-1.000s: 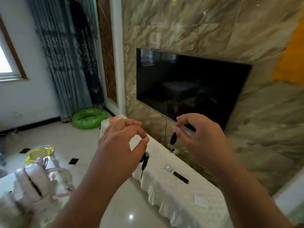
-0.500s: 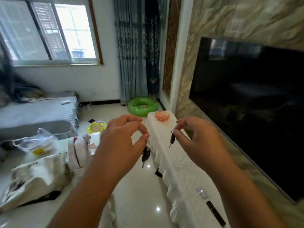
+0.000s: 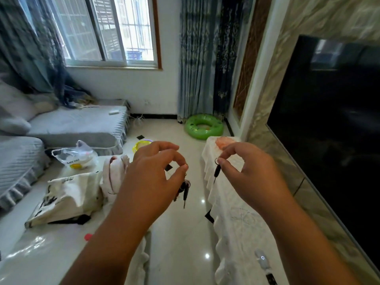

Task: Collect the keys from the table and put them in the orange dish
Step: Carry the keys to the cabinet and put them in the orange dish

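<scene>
White-clothed table (image 3: pixel 236 219) runs along the right, orange dish (image 3: pixel 223 142) at its far end. Left hand (image 3: pixel 152 177) is raised over the floor, pinching a dangling key bunch (image 3: pixel 184 190). Right hand (image 3: pixel 248 173), over the table short of the dish, pinches a single black key (image 3: pixel 217 171) by its ring.

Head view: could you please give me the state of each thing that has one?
Left hand: pinched shut on key bunch, which dangles.
Right hand: pinched shut on single key by its ring.
Orange dish: on cabinet's far end, contents unclear.
Window: closed.
</scene>
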Demonstrator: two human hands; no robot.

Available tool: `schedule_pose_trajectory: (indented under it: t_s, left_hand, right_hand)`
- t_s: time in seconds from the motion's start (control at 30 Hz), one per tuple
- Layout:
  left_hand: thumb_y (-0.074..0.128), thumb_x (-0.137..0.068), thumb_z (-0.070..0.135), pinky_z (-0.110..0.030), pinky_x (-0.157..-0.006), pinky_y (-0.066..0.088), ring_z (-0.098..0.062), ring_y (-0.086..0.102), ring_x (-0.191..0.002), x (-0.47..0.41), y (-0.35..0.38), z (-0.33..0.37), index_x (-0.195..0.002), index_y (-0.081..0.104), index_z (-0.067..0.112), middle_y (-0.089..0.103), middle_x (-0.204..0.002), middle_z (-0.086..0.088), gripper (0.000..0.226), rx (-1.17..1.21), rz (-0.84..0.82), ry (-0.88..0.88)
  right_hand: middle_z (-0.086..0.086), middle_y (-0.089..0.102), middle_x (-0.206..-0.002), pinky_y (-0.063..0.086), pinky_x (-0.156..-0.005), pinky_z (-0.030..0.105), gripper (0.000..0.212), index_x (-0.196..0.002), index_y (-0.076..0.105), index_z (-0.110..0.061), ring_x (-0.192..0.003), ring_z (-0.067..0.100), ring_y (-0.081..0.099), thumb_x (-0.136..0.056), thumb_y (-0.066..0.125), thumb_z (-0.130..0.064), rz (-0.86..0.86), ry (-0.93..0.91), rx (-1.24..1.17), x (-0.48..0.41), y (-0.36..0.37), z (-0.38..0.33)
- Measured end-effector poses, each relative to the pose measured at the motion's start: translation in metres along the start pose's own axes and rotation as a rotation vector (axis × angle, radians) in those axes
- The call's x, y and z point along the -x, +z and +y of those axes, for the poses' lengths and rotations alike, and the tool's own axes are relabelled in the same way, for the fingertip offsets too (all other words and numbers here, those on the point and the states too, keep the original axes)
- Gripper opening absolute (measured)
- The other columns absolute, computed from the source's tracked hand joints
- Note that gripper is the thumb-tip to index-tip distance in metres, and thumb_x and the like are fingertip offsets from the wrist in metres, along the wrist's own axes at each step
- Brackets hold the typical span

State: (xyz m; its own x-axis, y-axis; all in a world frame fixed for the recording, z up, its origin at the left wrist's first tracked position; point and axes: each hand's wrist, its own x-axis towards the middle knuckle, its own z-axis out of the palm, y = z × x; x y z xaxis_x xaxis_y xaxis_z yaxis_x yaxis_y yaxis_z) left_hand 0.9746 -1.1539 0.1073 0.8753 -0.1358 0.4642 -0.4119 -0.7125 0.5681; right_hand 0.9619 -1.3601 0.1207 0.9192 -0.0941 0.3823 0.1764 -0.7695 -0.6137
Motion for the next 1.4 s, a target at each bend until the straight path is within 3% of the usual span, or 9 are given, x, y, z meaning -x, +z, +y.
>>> schedule_pose_trajectory:
  t_s: [0.23,0.3,0.37,0.53,0.6,0.77,1.1,1.27,1.4]
  left_hand:
    - [0.069,-0.081,0.039,-0.004,-0.085,0.024,-0.002,0.044,-0.116,-0.043,0.035,-0.016,-0.08,0.066,0.039,0.055,-0.115,0.026,0.003,0.011,-0.028,-0.033]
    - [0.069,-0.081,0.039,-0.011,-0.09,0.026,-0.003,0.045,-0.117,-0.062,0.046,-0.026,-0.079,0.066,0.039,0.056,-0.114,0.026,0.003,0.029,-0.022,-0.028]
    - [0.069,-0.081,0.038,-0.03,-0.095,0.035,-0.004,0.045,-0.117,-0.084,0.056,-0.038,-0.08,0.066,0.039,0.056,-0.114,0.025,0.003,0.039,-0.031,-0.015]
    - [0.068,-0.081,0.038,-0.042,-0.095,0.042,-0.007,0.047,-0.114,-0.152,0.074,-0.073,-0.083,0.066,0.04,0.056,-0.115,0.021,0.003,0.073,-0.036,0.028]
    - [0.067,-0.082,0.039,-0.043,-0.095,0.042,-0.006,0.045,-0.115,-0.179,0.078,-0.089,-0.083,0.066,0.039,0.056,-0.116,0.021,0.002,0.091,-0.031,0.042]
    - [0.067,-0.082,0.039,-0.045,-0.096,0.042,-0.005,0.041,-0.118,-0.239,0.088,-0.13,-0.085,0.066,0.039,0.052,-0.122,0.022,0.003,0.113,-0.057,0.058]
    - [0.069,-0.08,0.036,-0.048,-0.094,0.042,-0.011,0.046,-0.119,-0.334,0.114,-0.199,-0.081,0.068,0.037,0.053,-0.122,0.019,0.002,0.124,-0.085,0.02]
    - [0.07,-0.079,0.035,-0.047,-0.093,0.042,-0.011,0.047,-0.114,-0.384,0.142,-0.227,-0.081,0.068,0.035,0.053,-0.119,0.018,0.003,0.085,-0.083,0.011]
    - [0.068,-0.078,0.036,-0.049,-0.094,0.042,-0.011,0.049,-0.115,-0.443,0.166,-0.243,-0.081,0.066,0.037,0.052,-0.119,0.019,0.004,0.024,-0.107,0.025]
  right_hand:
    - [-0.02,0.06,-0.104,0.038,-0.093,0.026,0.009,-0.08,0.063,-0.034,-0.11,0.001,0.049,-0.086,0.069,-0.033,0.007,0.009,0.022,-0.042,0.012,0.041]
    - [-0.02,0.061,-0.105,0.036,-0.09,0.016,0.01,-0.079,0.062,-0.035,-0.107,-0.001,0.048,-0.086,0.069,-0.034,0.002,0.007,0.043,-0.06,0.022,0.049]
    - [-0.022,0.058,-0.098,0.029,-0.079,0.003,0.01,-0.079,0.061,-0.034,-0.095,-0.006,0.047,-0.086,0.068,-0.035,-0.008,0.006,0.085,-0.081,0.032,0.057]
    - [-0.026,0.055,-0.093,0.028,-0.07,0.002,0.011,-0.078,0.059,-0.036,-0.086,-0.013,0.047,-0.085,0.068,-0.036,-0.01,0.021,0.151,-0.148,0.059,0.066]
    - [-0.024,0.056,-0.096,0.028,-0.067,0.003,0.011,-0.079,0.059,-0.037,-0.085,-0.018,0.044,-0.086,0.067,-0.038,-0.012,0.02,0.172,-0.177,0.073,0.066]
    - [-0.021,0.06,-0.095,0.036,-0.071,0.011,0.009,-0.08,0.061,-0.036,-0.09,-0.002,0.052,-0.085,0.068,-0.036,0.039,0.009,0.168,-0.236,0.113,0.067]
    - [-0.021,0.06,-0.093,0.039,-0.077,0.015,0.009,-0.078,0.062,-0.035,-0.093,-0.004,0.053,-0.084,0.07,-0.034,0.01,0.033,0.079,-0.339,0.173,0.085]
    - [-0.02,0.059,-0.096,0.046,-0.09,0.038,0.009,-0.079,0.062,-0.034,-0.098,0.004,0.053,-0.085,0.07,-0.034,-0.037,0.071,0.028,-0.399,0.205,0.107]
    - [-0.017,0.061,-0.104,0.047,-0.087,0.048,0.009,-0.08,0.061,-0.036,-0.102,0.01,0.056,-0.084,0.067,-0.042,-0.045,0.083,0.032,-0.465,0.225,0.131]
